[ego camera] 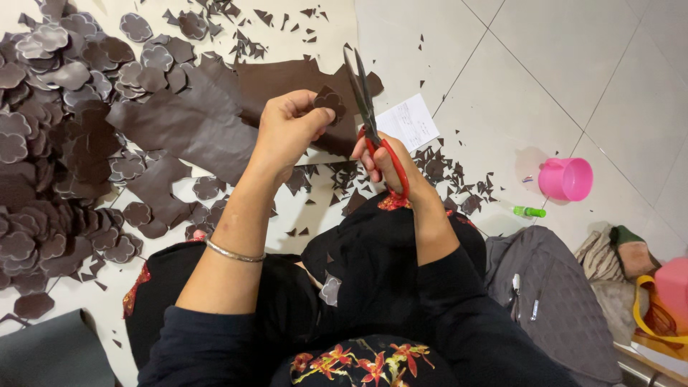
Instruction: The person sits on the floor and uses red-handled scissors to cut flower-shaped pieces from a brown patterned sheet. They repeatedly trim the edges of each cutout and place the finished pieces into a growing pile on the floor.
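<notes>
- Nearest the camera lie the person's dark-clothed lap and forearms, with a thin metal bangle [234,253] round the left wrist.
- Left hand [287,129] forms one grip: thumb and fingers are pinched closed on a small dark brown flower-shaped piece [330,102], held up above the floor, just right of the fingertips.
- Right hand [383,163] forms the other grip: fingers are closed through the red handles of the scissors [364,100], just right of the left hand and a little nearer.
- Scissor blades run long and narrow from the handles toward the far side, leaning slightly left; they look nearly closed, and their left edge sits just beside the right edge of the held piece. Whether the blades touch it I cannot tell.
- So the piece lies to the left of the blades, about halfway along them, with the left hand by far the nearer to it.
- Beyond the hands, a large sheet of dark brown material [208,115] is spread on the floor.
- Far left, a heap of cut flower shapes [50,129] covers the floor.
- Small offcut scraps [444,172] are scattered right of the scissors, beside a white paper slip [410,122].
- Well to the right stand a pink cup [566,179] and a small green tube [529,211].
</notes>
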`<state>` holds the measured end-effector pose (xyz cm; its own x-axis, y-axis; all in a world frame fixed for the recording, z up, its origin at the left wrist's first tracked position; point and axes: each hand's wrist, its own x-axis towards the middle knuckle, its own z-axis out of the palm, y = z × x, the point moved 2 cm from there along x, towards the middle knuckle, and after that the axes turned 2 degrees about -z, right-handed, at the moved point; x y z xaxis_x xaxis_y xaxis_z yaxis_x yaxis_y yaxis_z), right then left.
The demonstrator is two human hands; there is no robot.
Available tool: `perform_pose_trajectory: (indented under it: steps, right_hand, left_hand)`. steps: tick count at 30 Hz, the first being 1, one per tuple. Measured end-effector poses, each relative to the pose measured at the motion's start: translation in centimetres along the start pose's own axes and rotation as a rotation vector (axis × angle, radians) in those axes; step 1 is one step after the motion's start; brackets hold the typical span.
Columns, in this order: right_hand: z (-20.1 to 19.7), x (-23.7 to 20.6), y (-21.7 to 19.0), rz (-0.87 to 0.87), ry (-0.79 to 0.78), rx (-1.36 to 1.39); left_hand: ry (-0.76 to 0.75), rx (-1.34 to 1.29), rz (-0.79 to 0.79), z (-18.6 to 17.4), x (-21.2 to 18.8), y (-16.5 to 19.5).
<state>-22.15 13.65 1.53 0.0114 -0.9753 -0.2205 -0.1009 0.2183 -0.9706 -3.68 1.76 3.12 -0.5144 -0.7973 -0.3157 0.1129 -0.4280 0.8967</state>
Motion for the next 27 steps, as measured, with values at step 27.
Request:
perform_pose_trajectory:
  steps: [27]
  right_hand:
    - [1.7,-0.4,0.5,-0.007,-0.030,0.067]
  left_hand:
    - [-0.028,-0.021,-0.006,0.2,0.0,-0.6]
